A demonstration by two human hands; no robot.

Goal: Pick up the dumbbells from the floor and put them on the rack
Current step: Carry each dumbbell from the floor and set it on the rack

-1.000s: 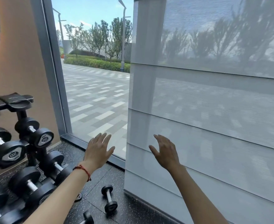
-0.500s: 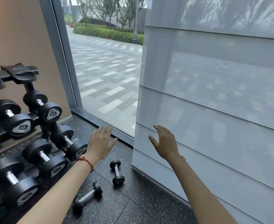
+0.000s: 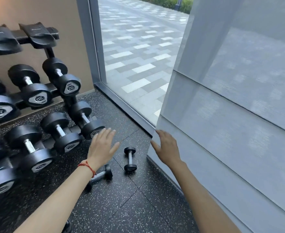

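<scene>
Speckled black rubber floor (image 3: pixel 121 207) fills btm half, tile seams crossing. Tan wall (image 3: pixel 29 12) at 10 o'clock. Grey window frame (image 3: pixel 94 39) runs up at 12, glass beside it showing paved walkway (image 3: pixel 138 47) outside. Translucent grey roller blind (image 3: pixel 239 115) covers 3 o'clock side.

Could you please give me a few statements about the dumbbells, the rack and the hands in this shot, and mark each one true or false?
1. Two small dumbbells lie on the floor: one in plain view, the other partly hidden by the left wrist. True.
2. The left hand grips a dumbbell. False: it is open and holds nothing.
3. The right hand is open and empty. True.
4. The top tier of the rack is full of dumbbells. False: the cradles in view there are empty.
5. A red cord circles the right wrist. False: it is on the left wrist.
</scene>
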